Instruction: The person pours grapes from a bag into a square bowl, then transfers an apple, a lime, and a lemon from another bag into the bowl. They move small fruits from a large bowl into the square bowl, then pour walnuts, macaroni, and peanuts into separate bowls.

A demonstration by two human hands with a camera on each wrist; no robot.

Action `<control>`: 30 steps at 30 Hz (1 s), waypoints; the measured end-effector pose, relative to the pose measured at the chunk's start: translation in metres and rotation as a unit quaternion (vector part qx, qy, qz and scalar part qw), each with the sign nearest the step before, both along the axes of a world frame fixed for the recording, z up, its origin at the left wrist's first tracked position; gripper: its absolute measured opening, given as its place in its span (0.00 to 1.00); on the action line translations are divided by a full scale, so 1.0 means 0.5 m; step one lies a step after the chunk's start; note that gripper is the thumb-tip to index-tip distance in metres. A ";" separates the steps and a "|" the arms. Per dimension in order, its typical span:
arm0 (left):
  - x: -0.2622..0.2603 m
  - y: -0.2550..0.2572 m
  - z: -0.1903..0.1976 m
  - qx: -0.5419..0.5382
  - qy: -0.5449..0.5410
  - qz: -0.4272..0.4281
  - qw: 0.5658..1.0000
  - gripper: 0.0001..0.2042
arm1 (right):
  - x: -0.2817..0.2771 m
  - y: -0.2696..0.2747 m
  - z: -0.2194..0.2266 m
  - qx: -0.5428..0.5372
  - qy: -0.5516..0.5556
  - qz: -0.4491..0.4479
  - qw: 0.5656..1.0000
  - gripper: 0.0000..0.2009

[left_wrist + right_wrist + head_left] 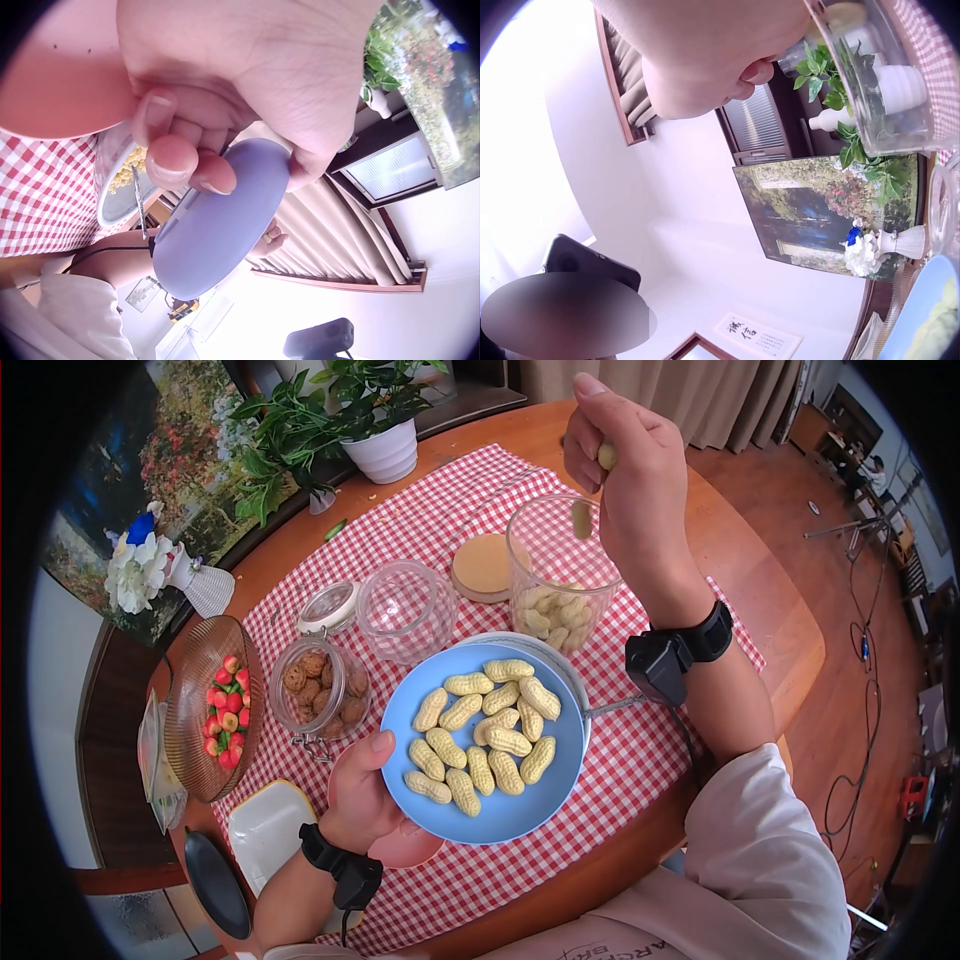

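Observation:
My left hand (pixel 358 798) holds the rim of a blue plate (pixel 520 818), thumb on the upper side and fingers curled beneath. Several peanuts (pixel 461 712) in their shells lie on it. In the left wrist view the underside of the plate (pixel 221 225) shows beside the fingertips. Raised above a tall clear container (pixel 523 565), my right hand (pixel 640 475) is curled round a peanut (pixel 606 456). Another peanut (pixel 582 520) appears below the fingers, at the container's mouth. More peanuts (pixel 553 615) sit at the container's bottom.
An open glass jar (pixel 430 605) and a wooden lid (pixel 482 565) stand left of the container. Nearby are a jar of walnuts (pixel 318 690), an amber bowl (pixel 190 710) of small red fruit, and a white dish (pixel 262 830). A grey bowl (pixel 575 685) is partly under the plate.

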State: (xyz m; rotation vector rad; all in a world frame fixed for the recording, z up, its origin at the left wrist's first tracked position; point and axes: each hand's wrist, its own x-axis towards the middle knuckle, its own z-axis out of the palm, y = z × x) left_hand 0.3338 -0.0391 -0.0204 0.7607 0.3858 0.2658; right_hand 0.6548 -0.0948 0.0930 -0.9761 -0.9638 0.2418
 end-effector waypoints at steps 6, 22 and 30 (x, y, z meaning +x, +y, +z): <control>-0.001 0.002 -0.001 -0.001 0.004 -0.004 1.000 0.38 | 0.001 -0.001 -0.001 0.008 -0.015 0.014 1.000 0.23; -0.017 0.016 -0.014 -0.004 0.026 -0.028 0.999 0.42 | 0.001 0.002 -0.001 0.010 -0.004 -0.011 1.000 0.23; -0.016 0.018 -0.013 -0.008 0.014 -0.035 0.999 0.41 | 0.001 0.002 -0.001 0.017 -0.005 -0.005 1.000 0.23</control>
